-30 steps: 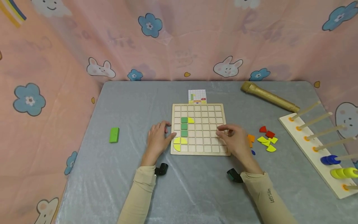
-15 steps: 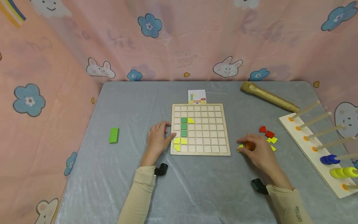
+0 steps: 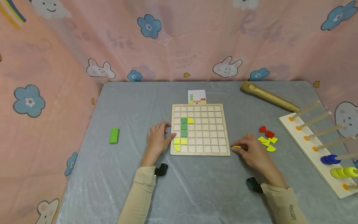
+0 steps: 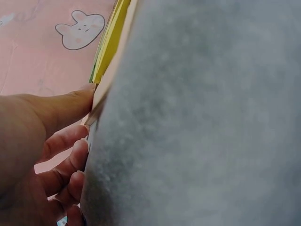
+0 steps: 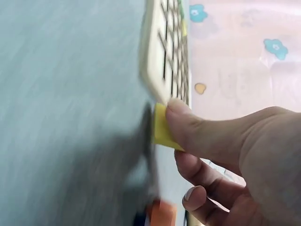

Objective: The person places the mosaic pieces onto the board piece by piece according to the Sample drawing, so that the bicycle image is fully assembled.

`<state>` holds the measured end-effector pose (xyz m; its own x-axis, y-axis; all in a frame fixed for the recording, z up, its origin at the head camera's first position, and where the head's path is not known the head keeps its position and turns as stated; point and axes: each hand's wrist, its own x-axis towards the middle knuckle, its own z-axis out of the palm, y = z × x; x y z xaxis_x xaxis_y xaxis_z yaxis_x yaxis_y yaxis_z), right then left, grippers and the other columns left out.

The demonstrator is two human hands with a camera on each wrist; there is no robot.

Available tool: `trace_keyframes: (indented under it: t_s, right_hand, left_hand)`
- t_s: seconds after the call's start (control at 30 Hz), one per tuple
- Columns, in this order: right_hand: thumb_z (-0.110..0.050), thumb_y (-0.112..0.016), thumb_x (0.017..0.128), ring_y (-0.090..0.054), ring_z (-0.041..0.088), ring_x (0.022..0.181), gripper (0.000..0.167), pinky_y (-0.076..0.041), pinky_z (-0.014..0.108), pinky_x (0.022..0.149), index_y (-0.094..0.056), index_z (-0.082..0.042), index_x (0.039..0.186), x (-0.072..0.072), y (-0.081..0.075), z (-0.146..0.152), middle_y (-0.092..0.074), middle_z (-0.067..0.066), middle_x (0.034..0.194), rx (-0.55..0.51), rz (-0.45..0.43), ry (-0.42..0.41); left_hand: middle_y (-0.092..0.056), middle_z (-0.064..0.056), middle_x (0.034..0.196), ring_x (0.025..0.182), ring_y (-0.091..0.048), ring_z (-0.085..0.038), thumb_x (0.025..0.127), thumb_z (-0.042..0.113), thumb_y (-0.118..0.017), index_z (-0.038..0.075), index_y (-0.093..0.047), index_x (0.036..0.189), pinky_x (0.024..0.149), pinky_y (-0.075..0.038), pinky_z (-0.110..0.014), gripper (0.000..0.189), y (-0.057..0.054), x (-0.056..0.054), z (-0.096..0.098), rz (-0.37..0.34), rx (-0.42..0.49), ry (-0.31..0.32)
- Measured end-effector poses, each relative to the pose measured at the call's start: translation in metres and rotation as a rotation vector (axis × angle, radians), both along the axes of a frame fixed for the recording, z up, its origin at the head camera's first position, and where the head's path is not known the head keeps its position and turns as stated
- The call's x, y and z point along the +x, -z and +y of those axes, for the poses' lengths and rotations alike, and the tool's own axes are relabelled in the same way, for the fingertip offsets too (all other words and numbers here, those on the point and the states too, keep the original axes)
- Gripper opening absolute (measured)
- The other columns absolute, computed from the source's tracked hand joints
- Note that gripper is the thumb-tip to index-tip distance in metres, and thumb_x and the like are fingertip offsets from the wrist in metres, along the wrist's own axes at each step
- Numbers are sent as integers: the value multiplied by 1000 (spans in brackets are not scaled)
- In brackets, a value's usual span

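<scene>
A square wooden grid board (image 3: 199,154) lies mid-table, with green squares (image 3: 184,126) and yellow quarter-circle pieces (image 3: 177,147) in some cells. At its left edge rests my left hand (image 3: 158,138), thumb laid on the rim and the other fingers beside it. In the left wrist view the thumb (image 4: 70,106) touches the board's edge (image 4: 106,84). My right hand (image 3: 253,152), just right of the board's lower right corner, pinches a yellow piece (image 5: 164,129) between thumb and fingers, close above the table. Orange pieces (image 5: 163,214) lie partly hidden behind this hand.
A printed pattern card (image 3: 197,95) touches the board's far edge. Red (image 3: 269,134) and yellow pieces (image 3: 270,148) lie loose on the right. Farther right stands a peg rack (image 3: 311,152) with rings; a gold tube (image 3: 269,97) lies behind. A green block (image 3: 114,136) is at left.
My right hand has left the board, gone right to the loose pieces, and now comes back leftward with a yellow piece. My left hand stays at the board's edge.
</scene>
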<state>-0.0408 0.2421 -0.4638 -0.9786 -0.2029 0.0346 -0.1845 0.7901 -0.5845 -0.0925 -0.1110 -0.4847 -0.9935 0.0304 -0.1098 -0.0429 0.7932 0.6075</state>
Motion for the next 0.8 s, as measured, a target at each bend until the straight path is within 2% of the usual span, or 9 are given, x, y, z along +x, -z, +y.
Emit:
trace_keyframes:
  t_s: [0.2, 0.27, 0.4, 0.57, 0.8]
  right_hand:
    - [-4, -76, 95, -64, 36, 100, 9, -45, 51, 89, -81, -6, 102, -6, -2, -26, -73, 11, 98, -54, 76, -9]
    - [-4, -75, 96, -63, 36, 100, 8, -45, 51, 89, -81, -7, 101, -8, -2, -37, -73, 10, 98, -74, 99, -26]
    - [-1, -74, 96, -59, 28, 91, 7, -44, 43, 83, -78, -6, 98, -12, 0, -59, -69, 7, 92, -125, 112, -68]
    - [-2, -75, 95, -53, 17, 79, 6, -42, 32, 75, -70, -6, 97, -14, 0, -85, -60, 3, 81, -195, 42, -83]
    - [-6, -86, 88, -67, 13, 74, 13, -52, 29, 75, -73, -8, 91, -14, 7, -129, -71, 3, 82, -324, -25, -39]
  left_hand:
    - [-55, -4, 96, 98, -45, -25, 98, 33, -78, 14, -61, 134, 88, -33, -39, 44, -1, 0, 0, 4, 1, 2]
    - [-55, -4, 96, 98, -45, -25, 98, 32, -78, 13, -61, 134, 88, -33, -39, 44, 0, 0, 0, 6, 1, -2]
    - [-55, -4, 96, 98, -45, -26, 98, 31, -79, 13, -61, 134, 88, -33, -39, 44, 0, 0, 1, 8, -2, -9]
    - [-55, -4, 96, 98, -45, -26, 98, 31, -79, 13, -61, 134, 88, -33, -39, 44, 0, 0, 1, 4, -1, -11]
    - [-55, -4, 96, 98, -46, -25, 98, 32, -78, 14, -61, 133, 88, -33, -39, 43, 0, 1, 1, 6, -5, -9]
